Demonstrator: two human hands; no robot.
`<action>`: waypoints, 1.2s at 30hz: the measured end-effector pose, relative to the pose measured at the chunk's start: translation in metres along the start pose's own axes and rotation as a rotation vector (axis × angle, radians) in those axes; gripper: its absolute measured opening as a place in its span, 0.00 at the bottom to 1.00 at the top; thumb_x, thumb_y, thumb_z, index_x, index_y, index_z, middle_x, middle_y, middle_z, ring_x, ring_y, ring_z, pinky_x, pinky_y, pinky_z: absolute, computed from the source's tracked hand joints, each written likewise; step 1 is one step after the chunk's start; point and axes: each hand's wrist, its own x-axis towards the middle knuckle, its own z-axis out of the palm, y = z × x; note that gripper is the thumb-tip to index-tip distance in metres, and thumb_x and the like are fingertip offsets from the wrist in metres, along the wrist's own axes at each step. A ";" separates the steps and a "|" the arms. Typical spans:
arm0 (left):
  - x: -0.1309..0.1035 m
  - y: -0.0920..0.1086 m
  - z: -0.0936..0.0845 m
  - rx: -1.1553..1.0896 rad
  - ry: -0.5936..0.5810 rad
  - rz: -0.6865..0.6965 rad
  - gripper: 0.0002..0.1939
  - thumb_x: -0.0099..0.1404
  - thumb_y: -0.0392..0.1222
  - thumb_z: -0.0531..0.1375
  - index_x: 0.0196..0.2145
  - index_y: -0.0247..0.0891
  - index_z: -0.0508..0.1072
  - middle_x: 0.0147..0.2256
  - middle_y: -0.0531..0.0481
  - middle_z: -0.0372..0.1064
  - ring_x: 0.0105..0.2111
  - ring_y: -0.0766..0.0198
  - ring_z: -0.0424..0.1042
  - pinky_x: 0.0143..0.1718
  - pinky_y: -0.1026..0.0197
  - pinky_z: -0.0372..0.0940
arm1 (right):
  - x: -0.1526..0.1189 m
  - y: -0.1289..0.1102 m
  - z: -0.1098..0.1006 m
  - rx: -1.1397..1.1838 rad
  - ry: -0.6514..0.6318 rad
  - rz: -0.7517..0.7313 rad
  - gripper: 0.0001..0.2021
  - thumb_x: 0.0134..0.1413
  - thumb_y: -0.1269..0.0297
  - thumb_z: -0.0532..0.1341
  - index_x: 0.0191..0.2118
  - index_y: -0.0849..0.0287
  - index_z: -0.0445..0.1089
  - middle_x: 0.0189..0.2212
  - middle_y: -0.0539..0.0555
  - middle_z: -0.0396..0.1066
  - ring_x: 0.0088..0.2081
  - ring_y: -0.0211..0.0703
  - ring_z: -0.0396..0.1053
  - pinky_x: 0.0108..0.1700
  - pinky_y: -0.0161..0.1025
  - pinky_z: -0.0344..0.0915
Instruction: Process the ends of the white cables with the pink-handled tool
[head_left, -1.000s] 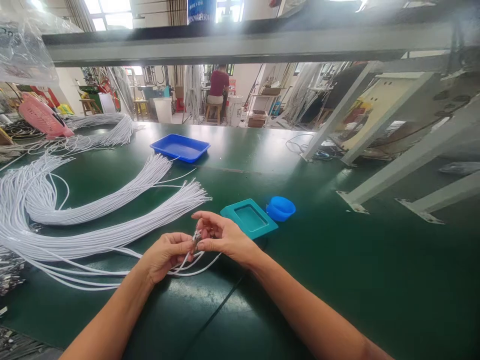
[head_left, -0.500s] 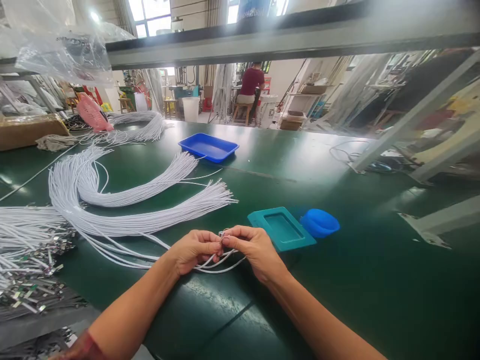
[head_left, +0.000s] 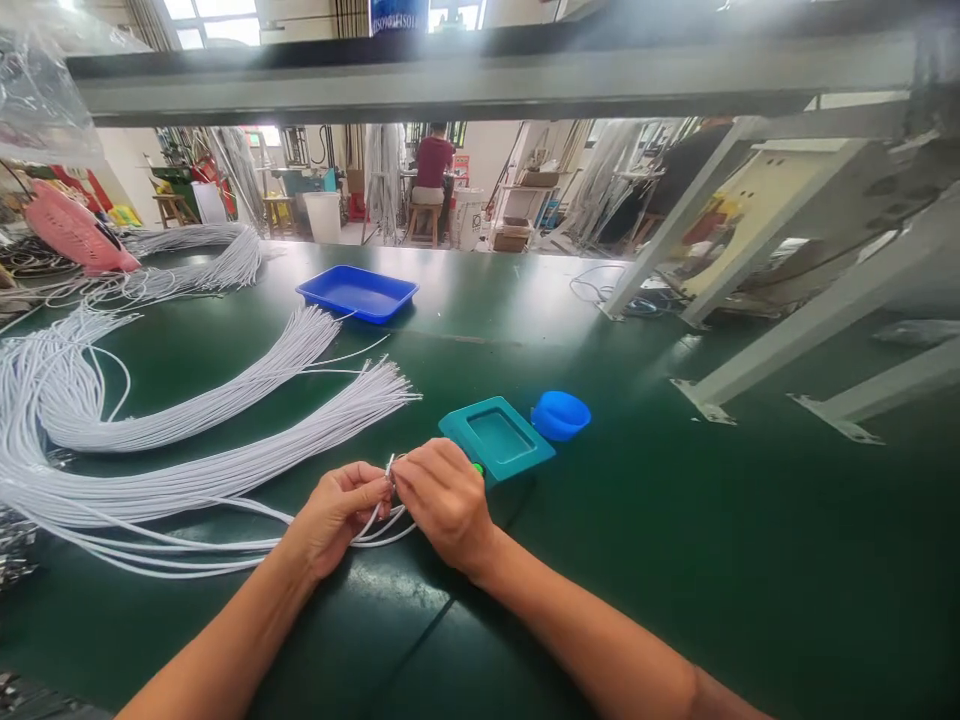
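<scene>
stretches out as a glossy green tabletop [head_left: 712,550]; bears white cable bundles [head_left: 289,447] at left, 1 blue tray [head_left: 360,293] near their ends, 1 teal tray [head_left: 501,438] just beside 1 blue bowl [head_left: 562,424], pale frame legs [head_left: 708,400] at right.

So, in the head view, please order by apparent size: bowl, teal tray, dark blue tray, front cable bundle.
1. Front cable bundle
2. Teal tray, dark blue tray: too alike to rank; teal is nearer
3. Bowl

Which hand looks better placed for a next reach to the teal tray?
Likely the right hand: though curled closed, it is nearer the teal tray. The left hand is farther away, pinching a white cable.
</scene>
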 end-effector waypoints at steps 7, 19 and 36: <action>0.002 -0.001 -0.002 0.092 0.045 0.106 0.20 0.51 0.36 0.65 0.43 0.40 0.70 0.25 0.54 0.62 0.24 0.72 0.63 0.23 0.70 0.54 | 0.018 0.008 -0.014 0.104 -0.254 0.118 0.08 0.53 0.68 0.57 0.28 0.59 0.72 0.26 0.51 0.70 0.31 0.37 0.63 0.34 0.34 0.61; 0.006 -0.002 -0.005 0.072 -0.002 0.073 0.17 0.52 0.33 0.62 0.41 0.35 0.67 0.26 0.51 0.67 0.23 0.70 0.65 0.25 0.68 0.56 | 0.020 0.016 -0.024 -0.251 -0.378 0.018 0.07 0.50 0.70 0.59 0.38 0.61 0.69 0.35 0.56 0.71 0.41 0.45 0.62 0.47 0.44 0.56; 0.008 -0.002 -0.007 0.137 0.003 0.011 0.19 0.50 0.33 0.64 0.39 0.36 0.63 0.25 0.51 0.69 0.23 0.69 0.67 0.25 0.68 0.58 | 0.016 0.026 -0.017 -0.423 -0.460 -0.063 0.09 0.55 0.67 0.56 0.27 0.61 0.69 0.24 0.53 0.71 0.31 0.41 0.59 0.39 0.37 0.55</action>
